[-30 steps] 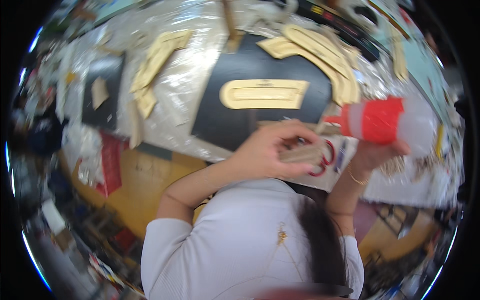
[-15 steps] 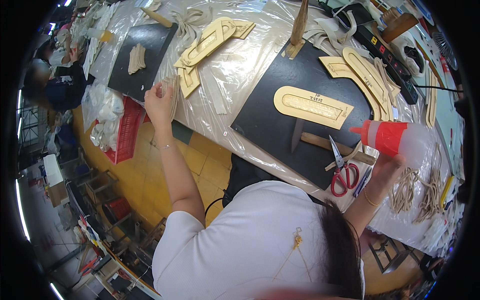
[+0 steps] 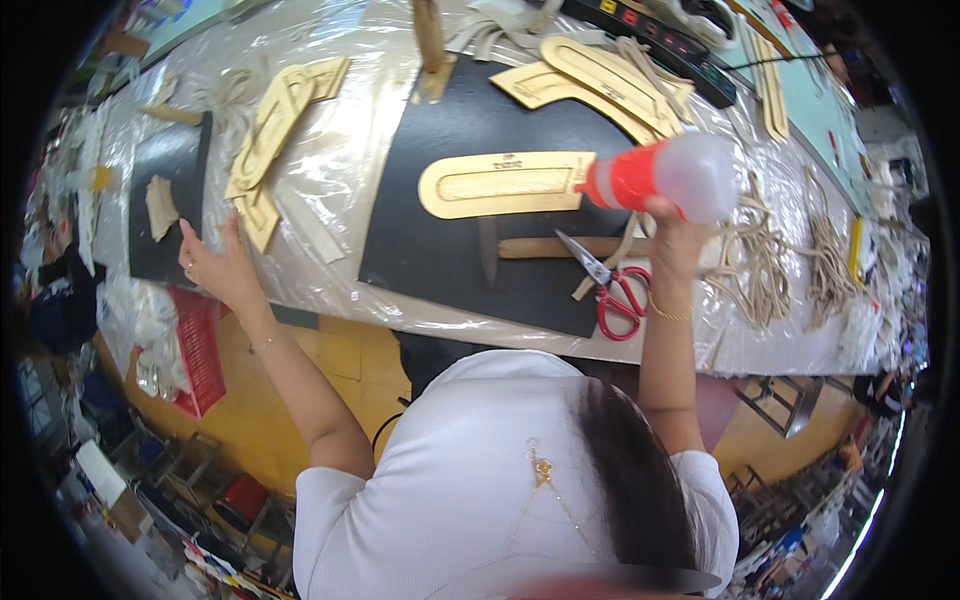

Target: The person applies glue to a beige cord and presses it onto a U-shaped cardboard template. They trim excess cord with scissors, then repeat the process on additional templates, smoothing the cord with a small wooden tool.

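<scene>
My right hand (image 3: 675, 235) grips a translucent squeeze bottle (image 3: 705, 175) with a red band and red nozzle. The bottle lies almost level, its nozzle tip at the right end of a pale yellow slotted template (image 3: 435, 190). That template rests on a large black board (image 3: 395, 240). Over at the left, my left hand (image 3: 220, 265) is open, thumb and fingers apart, with nothing visible in it. It is beside a smaller dark board (image 3: 180, 150) bearing a bundle of beige strips (image 3: 160, 207). Red-handled scissors (image 3: 622, 300) and a wooden-handled hammer (image 3: 540, 248) lie below the template.
More yellow templates stand stacked at the left (image 3: 275, 125) and back right (image 3: 610, 80). Beige cords (image 3: 755, 265) lie at the right, and a black power strip (image 3: 660, 45) runs along the back. Beneath the table's left edge is a red basket (image 3: 202, 350) with white bags.
My left hand has let go of the beige strips it held. The bottle has come to the template's right end. The whole view has turned and shifted.
</scene>
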Tool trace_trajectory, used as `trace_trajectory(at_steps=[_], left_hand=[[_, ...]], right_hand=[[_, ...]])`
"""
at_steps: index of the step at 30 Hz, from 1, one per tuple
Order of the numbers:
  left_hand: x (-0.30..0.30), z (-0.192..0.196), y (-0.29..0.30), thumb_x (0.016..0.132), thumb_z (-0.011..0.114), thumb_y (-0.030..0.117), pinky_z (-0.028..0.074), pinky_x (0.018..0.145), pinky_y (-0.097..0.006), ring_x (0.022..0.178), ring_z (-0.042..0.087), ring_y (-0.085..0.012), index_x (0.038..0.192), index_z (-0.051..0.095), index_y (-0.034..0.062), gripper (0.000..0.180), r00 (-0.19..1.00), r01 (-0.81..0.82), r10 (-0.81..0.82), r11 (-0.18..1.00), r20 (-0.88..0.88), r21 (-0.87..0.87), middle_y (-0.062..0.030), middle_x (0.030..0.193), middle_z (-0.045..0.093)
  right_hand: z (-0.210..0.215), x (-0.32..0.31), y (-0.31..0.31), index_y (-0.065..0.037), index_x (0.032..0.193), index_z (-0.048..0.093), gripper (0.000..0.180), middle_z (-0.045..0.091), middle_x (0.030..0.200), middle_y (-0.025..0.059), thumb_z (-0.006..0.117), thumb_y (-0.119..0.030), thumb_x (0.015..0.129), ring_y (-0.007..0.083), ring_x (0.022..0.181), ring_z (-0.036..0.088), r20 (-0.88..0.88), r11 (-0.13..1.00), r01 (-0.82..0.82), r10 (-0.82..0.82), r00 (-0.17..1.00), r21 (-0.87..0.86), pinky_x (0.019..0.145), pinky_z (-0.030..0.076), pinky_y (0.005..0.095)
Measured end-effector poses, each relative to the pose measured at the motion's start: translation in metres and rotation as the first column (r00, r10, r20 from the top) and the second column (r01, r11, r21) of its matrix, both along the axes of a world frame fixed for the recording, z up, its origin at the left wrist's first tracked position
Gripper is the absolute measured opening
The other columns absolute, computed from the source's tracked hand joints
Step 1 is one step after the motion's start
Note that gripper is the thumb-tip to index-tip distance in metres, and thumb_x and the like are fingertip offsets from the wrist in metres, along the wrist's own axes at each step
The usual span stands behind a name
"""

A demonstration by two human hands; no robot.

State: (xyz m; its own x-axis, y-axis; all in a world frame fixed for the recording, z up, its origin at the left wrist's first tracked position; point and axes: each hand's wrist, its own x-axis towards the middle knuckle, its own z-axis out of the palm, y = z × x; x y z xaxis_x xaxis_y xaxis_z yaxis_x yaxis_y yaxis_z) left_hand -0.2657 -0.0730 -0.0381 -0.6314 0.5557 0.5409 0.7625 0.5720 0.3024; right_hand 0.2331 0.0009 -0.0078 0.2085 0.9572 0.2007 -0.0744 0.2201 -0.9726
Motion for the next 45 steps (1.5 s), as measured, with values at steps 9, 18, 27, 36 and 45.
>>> trace_trajectory(at_steps=[9,18,27,36,45], left_hand=[[0.166,-0.006,0.041,0.063,0.089,0.051,0.023,0.119,-0.052,0.146,0.024,-0.0377,0.131,0.067,0.0171,0.080,0.551,0.826,-0.756,0.554,0.354,-0.104,-0.0128,0.157,0.033],[0.170,-0.014,0.043,0.062,0.091,0.047,0.017,0.122,-0.057,0.154,0.012,-0.0383,0.119,0.074,0.0181,0.066,0.518,0.843,-0.770,0.533,0.371,-0.071,-0.0084,0.164,0.028],[0.173,-0.013,0.043,0.060,0.092,0.045,0.017,0.123,-0.054,0.154,0.013,-0.0376,0.119,0.075,0.0200,0.066,0.536,0.833,-0.760,0.548,0.368,-0.081,-0.0077,0.165,0.029],[0.170,-0.019,0.044,0.063,0.089,0.050,0.015,0.120,-0.065,0.154,0.011,-0.0391,0.118,0.076,0.0189,0.064,0.510,0.845,-0.782,0.534,0.357,-0.039,-0.0064,0.164,0.027],[0.170,-0.023,0.043,0.064,0.090,0.051,0.013,0.119,-0.066,0.154,0.010,-0.0393,0.116,0.076,0.0182,0.063,0.522,0.842,-0.784,0.536,0.336,-0.059,-0.0064,0.164,0.028]], right_hand=[[-0.007,-0.027,0.020,-0.001,0.112,0.066,0.066,0.072,0.103,0.0056,0.099,-0.029,0.063,0.0151,0.091,0.068,0.242,0.999,-0.015,0.005,0.970,0.040,0.082,0.056,0.0307],[-0.007,-0.036,0.021,-0.001,0.110,0.067,0.060,0.073,0.101,0.0063,0.099,-0.023,0.064,0.0156,0.091,0.069,0.362,0.997,-0.055,0.034,0.932,0.048,0.082,0.056,0.0308],[-0.005,-0.066,0.023,0.000,0.111,0.068,0.059,0.074,0.100,0.0072,0.098,-0.021,0.065,0.0158,0.089,0.070,0.391,0.991,-0.133,0.124,0.912,-0.003,0.082,0.056,0.0308],[-0.001,-0.125,0.032,-0.001,0.108,0.068,0.064,0.070,0.098,0.0102,0.099,-0.030,0.060,0.0233,0.086,0.071,0.473,0.944,-0.327,0.273,0.838,0.035,0.076,0.056,0.0333],[0.022,-0.109,0.041,-0.002,0.110,0.069,0.062,0.072,0.100,0.0076,0.098,-0.025,0.062,0.0189,0.089,0.070,0.786,0.880,-0.459,0.196,0.586,0.123,0.080,0.056,0.0322]])
